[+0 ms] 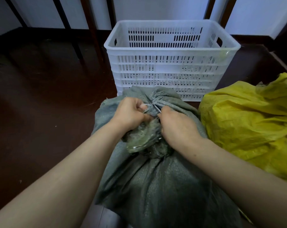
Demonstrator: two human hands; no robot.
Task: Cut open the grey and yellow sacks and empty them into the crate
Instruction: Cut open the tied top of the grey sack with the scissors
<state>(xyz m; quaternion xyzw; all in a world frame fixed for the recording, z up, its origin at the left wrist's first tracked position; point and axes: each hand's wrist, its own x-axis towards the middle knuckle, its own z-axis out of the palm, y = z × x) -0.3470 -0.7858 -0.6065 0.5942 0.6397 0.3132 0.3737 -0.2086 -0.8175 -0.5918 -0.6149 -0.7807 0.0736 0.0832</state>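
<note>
Head view: the grey sack [156, 186] slumps at 6 o'clock on the floor [49, 112], soft and likely heavy; its bunched neck offers the best hold. There the left hand [129, 114] pinches the pale tie [146, 105] in curled fingers [139, 105], and the right hand [177, 127] curls round a thin blade [156, 108]. The crate [170, 63] stands at 12, the yellow sack [248, 119] at 3.

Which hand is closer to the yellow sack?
Right. The right hand, holding a blade at the neck of the grey sack, is on the side toward the yellow sack, not touching it. The left hand pinches the tie on the far side.
</note>
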